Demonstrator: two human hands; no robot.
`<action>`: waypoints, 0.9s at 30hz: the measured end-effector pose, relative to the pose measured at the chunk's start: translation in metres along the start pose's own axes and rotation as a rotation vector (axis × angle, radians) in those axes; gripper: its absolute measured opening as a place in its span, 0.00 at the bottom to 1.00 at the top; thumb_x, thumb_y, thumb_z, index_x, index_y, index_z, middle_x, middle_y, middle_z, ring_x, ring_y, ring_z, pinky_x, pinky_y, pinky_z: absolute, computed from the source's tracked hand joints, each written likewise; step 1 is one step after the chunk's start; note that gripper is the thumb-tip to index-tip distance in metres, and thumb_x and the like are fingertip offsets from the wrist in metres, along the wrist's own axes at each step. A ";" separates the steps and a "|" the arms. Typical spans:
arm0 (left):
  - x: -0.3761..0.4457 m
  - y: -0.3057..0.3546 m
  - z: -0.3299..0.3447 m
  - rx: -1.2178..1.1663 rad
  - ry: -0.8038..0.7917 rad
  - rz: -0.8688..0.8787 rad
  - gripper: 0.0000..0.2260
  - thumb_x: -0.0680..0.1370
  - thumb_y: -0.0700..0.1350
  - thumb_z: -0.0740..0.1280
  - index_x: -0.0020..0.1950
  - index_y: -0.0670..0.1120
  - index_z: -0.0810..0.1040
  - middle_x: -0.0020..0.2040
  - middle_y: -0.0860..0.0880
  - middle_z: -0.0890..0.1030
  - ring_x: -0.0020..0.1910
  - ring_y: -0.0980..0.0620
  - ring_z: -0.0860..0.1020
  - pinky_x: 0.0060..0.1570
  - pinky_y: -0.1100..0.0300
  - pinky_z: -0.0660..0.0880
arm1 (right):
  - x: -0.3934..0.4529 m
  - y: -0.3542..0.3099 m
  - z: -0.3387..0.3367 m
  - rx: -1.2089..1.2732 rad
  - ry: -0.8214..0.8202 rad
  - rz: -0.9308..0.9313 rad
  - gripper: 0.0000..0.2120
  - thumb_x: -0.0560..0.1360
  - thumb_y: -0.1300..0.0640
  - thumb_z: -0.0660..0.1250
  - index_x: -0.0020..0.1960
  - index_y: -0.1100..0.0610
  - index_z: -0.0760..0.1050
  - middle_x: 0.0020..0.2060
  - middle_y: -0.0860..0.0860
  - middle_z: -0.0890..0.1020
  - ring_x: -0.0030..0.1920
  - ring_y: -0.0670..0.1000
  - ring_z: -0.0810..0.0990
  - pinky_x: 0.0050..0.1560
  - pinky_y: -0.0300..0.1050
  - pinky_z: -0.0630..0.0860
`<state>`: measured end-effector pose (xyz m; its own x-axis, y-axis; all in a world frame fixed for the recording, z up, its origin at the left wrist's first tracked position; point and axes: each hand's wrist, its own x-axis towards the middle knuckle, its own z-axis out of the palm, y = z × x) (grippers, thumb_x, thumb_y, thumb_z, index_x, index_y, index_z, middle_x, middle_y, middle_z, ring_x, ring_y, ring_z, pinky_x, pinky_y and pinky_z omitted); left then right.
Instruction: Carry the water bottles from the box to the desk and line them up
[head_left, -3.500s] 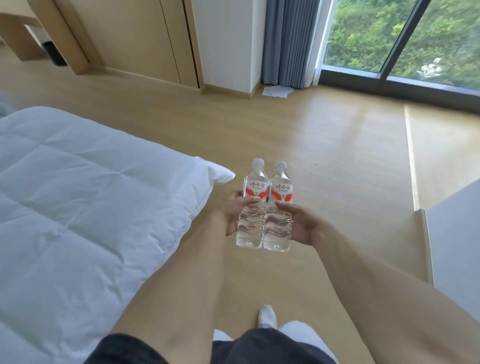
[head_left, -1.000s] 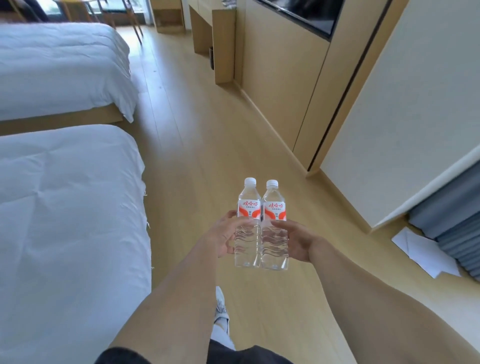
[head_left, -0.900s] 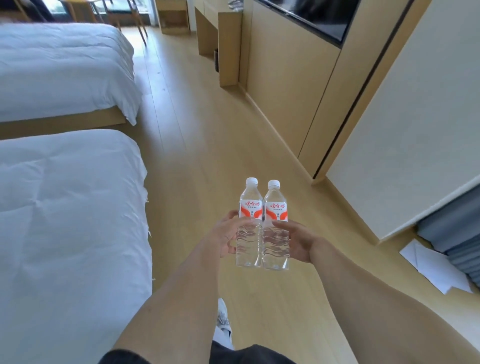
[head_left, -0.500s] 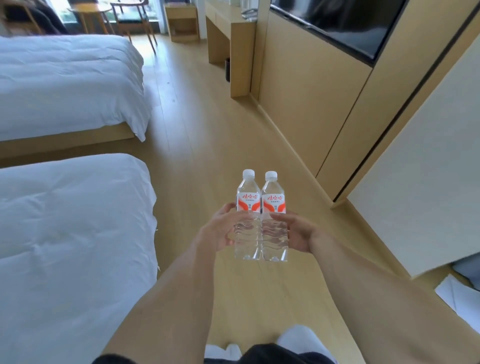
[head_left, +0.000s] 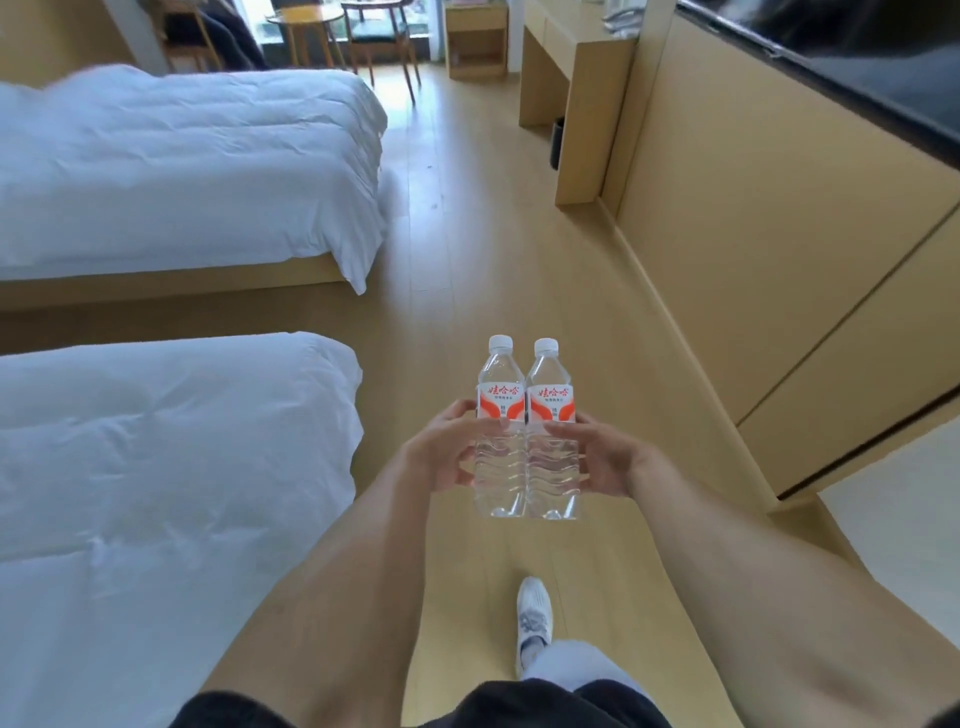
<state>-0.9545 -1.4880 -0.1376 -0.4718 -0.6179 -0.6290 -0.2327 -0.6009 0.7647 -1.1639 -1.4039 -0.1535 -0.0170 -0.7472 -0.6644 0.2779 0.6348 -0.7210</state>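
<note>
We are looking down from a head-worn camera at two bare forearms reaching forward over a pale wooden floor (head_left: 457, 218). Between them we are seeing two clear water bottles, upright and touching side by side, just below the centre of the view and held in the air above the floor. The left bottle (head_left: 500, 441) and the right bottle (head_left: 551, 447) are each wearing one white cap and one red-and-white label. The left hand (head_left: 451, 452) is curling round the left bottle from nine o'clock, fingers wrapping behind it and thumb lying across its front. The right hand (head_left: 600, 457) is grasping the right bottle from three o'clock in the same way, so the pair is being squeezed together.

At six o'clock one white shoe (head_left: 534, 608) is stepping on the floor, below a pale trouser leg. We are counting two beds with white duvets: the near bed (head_left: 156, 493) at eight o'clock and the far bed (head_left: 182, 166) at ten o'clock. At one o'clock a light wooden desk (head_left: 576, 98) is standing against the wall, well apart from the bottles, with something on its top that is too small to make out. At twelve o'clock, one round table (head_left: 304, 26) and one chair (head_left: 379, 31) are sitting by a window. At three o'clock, wooden wall panels (head_left: 769, 249) are running beneath a dark screen (head_left: 857, 62).
</note>
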 end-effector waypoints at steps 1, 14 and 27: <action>0.012 0.013 0.000 -0.007 0.013 0.000 0.21 0.75 0.43 0.75 0.66 0.51 0.75 0.49 0.47 0.84 0.45 0.47 0.82 0.54 0.39 0.79 | 0.013 -0.016 -0.004 -0.008 -0.013 0.007 0.24 0.73 0.54 0.74 0.67 0.49 0.73 0.54 0.55 0.83 0.51 0.58 0.83 0.55 0.57 0.79; 0.157 0.149 -0.016 -0.043 0.080 0.012 0.22 0.76 0.41 0.74 0.67 0.51 0.74 0.60 0.43 0.83 0.60 0.40 0.81 0.57 0.34 0.77 | 0.156 -0.168 -0.051 -0.034 -0.074 0.012 0.24 0.74 0.55 0.74 0.68 0.52 0.74 0.63 0.56 0.81 0.56 0.60 0.83 0.59 0.61 0.77; 0.358 0.290 -0.080 0.021 -0.029 0.023 0.20 0.74 0.42 0.75 0.64 0.52 0.76 0.58 0.44 0.84 0.56 0.43 0.83 0.56 0.33 0.77 | 0.324 -0.322 -0.073 0.005 0.050 -0.023 0.29 0.64 0.52 0.78 0.64 0.48 0.77 0.58 0.55 0.84 0.54 0.59 0.85 0.55 0.61 0.81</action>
<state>-1.1229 -1.9246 -0.1523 -0.5017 -0.6163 -0.6071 -0.2392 -0.5756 0.7820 -1.3289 -1.8362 -0.1510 -0.0715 -0.7504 -0.6571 0.2816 0.6168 -0.7350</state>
